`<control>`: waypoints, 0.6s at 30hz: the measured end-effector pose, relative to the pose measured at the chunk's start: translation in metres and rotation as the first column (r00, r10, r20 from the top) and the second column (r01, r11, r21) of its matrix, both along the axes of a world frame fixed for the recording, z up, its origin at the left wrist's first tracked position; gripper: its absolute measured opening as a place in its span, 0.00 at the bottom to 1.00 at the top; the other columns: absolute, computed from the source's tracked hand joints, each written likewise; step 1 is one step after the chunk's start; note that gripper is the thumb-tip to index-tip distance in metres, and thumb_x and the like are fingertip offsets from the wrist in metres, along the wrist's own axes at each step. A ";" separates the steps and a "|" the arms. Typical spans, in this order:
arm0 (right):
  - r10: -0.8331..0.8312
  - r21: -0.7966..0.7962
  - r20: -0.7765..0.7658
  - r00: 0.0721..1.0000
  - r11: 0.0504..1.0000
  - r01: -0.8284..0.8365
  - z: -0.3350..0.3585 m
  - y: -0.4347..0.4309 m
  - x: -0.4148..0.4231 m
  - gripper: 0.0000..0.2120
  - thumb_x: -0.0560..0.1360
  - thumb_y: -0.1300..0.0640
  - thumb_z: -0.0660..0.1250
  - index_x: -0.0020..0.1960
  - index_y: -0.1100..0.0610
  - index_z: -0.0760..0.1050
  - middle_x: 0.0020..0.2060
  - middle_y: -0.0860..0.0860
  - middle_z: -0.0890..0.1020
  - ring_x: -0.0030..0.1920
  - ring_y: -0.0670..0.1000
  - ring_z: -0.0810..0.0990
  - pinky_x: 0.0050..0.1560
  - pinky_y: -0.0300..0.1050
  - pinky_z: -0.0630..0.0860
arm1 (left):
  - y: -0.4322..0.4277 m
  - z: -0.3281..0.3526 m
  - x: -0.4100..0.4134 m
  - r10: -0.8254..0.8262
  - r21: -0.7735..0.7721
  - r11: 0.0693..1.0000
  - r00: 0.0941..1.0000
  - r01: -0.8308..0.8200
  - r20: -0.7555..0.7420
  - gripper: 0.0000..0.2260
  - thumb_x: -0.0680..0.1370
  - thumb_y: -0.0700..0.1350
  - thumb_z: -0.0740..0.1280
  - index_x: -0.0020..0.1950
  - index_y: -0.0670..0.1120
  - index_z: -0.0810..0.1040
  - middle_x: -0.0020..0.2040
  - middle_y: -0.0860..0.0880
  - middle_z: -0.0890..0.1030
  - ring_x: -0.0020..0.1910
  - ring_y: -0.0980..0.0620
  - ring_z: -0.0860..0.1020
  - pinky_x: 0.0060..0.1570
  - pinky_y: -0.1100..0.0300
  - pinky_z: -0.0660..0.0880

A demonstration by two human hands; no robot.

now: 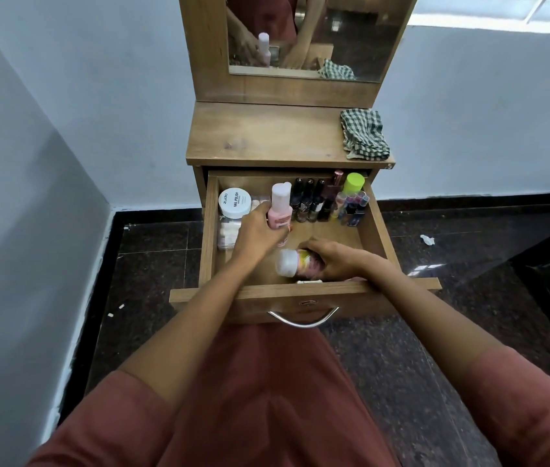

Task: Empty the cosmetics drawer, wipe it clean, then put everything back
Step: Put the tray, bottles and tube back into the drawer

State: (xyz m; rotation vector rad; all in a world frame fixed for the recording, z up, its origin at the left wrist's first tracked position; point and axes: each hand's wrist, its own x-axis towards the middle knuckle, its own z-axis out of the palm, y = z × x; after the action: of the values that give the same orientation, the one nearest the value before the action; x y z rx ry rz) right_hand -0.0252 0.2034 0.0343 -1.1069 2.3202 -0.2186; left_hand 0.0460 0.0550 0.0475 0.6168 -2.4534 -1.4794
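Note:
The wooden drawer (376,230) stands pulled open below the dresser top. My left hand (256,230) is shut on an upright pink bottle (281,207) with a pale cap, in the drawer's left middle. My right hand (332,259) grips a bottle with a white cap (288,262) lying on its side near the drawer's front. Along the back stand several dark nail polish bottles (310,202), a lime-capped bottle (352,183) and small tubes (351,203). A white-lidded nail polish remover jar (234,202) and a clear box of pads (228,232) sit at the left.
A green checked cloth (364,134) lies on the right of the dresser top (266,136). A mirror (307,32) rises behind it. A metal handle (302,320) hangs on the drawer front. The dark stone floor (435,332) has paper scraps (427,240); a wall corner is at the left.

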 end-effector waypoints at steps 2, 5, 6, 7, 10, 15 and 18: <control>0.020 0.046 0.023 1.000 0.999 -0.021 0.000 -0.001 -0.002 0.27 0.71 0.59 0.69 0.67 0.60 0.65 0.60 0.58 0.71 0.59 0.55 0.72 0.54 0.35 0.63 | 0.001 -0.001 -0.002 -0.019 0.013 1.000 1.000 0.019 -0.001 0.17 0.71 0.38 0.71 0.58 0.38 0.74 0.54 0.40 0.80 0.51 0.47 0.78 0.41 0.67 0.66; 0.041 0.095 0.064 0.997 0.994 -0.047 0.002 0.000 -0.005 0.28 0.71 0.63 0.67 0.69 0.58 0.64 0.62 0.56 0.70 0.62 0.54 0.70 0.55 0.33 0.61 | 0.002 -0.003 -0.004 -0.048 0.042 0.998 0.999 0.047 0.004 0.19 0.71 0.39 0.71 0.60 0.39 0.73 0.56 0.41 0.80 0.49 0.52 0.75 0.44 0.66 0.68; 0.046 0.105 0.080 0.996 0.993 -0.054 0.003 0.000 -0.006 0.28 0.71 0.64 0.67 0.69 0.58 0.64 0.63 0.56 0.69 0.62 0.54 0.69 0.56 0.34 0.61 | 0.003 -0.004 -0.005 -0.051 0.061 0.997 0.999 0.051 0.007 0.19 0.71 0.39 0.71 0.60 0.39 0.73 0.56 0.41 0.79 0.48 0.53 0.75 0.45 0.64 0.69; 0.046 0.115 0.098 0.994 0.992 -0.057 0.004 -0.001 -0.006 0.27 0.71 0.65 0.66 0.69 0.57 0.64 0.63 0.55 0.69 0.63 0.54 0.69 0.56 0.36 0.62 | 0.003 -0.005 -0.006 -0.052 0.082 0.995 0.999 0.052 0.009 0.19 0.71 0.39 0.71 0.60 0.39 0.73 0.56 0.41 0.79 0.47 0.53 0.74 0.45 0.62 0.70; 0.041 0.133 0.148 0.988 0.989 -0.061 0.006 0.000 -0.008 0.27 0.72 0.64 0.65 0.70 0.56 0.63 0.64 0.54 0.68 0.63 0.54 0.70 0.57 0.38 0.66 | 0.002 -0.007 -0.008 -0.052 0.141 0.989 0.998 0.049 0.018 0.19 0.71 0.39 0.71 0.61 0.40 0.72 0.56 0.42 0.79 0.46 0.52 0.75 0.46 0.57 0.74; -0.091 0.016 0.202 0.975 0.996 0.089 0.016 0.006 -0.012 0.30 0.71 0.62 0.69 0.70 0.60 0.63 0.67 0.55 0.70 0.66 0.53 0.70 0.63 0.39 0.67 | 0.004 -0.009 -0.010 -0.064 0.197 0.979 0.998 0.060 0.015 0.19 0.72 0.39 0.71 0.62 0.41 0.71 0.52 0.47 0.77 0.47 0.53 0.74 0.44 0.60 0.75; -0.194 -0.221 0.085 0.977 0.953 0.209 0.021 0.004 -0.011 0.31 0.69 0.61 0.72 0.69 0.62 0.65 0.62 0.57 0.73 0.62 0.54 0.73 0.61 0.41 0.70 | 0.008 -0.009 -0.015 -0.056 0.241 0.969 0.998 0.051 0.014 0.20 0.71 0.39 0.71 0.61 0.41 0.72 0.52 0.46 0.78 0.47 0.51 0.76 0.48 0.55 0.78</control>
State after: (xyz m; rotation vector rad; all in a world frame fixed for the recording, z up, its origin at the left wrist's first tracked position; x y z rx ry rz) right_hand -0.0367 0.2075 0.0549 -0.9508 2.3952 -0.6040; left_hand 0.0311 0.0635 0.0385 0.6161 -2.3406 -1.8186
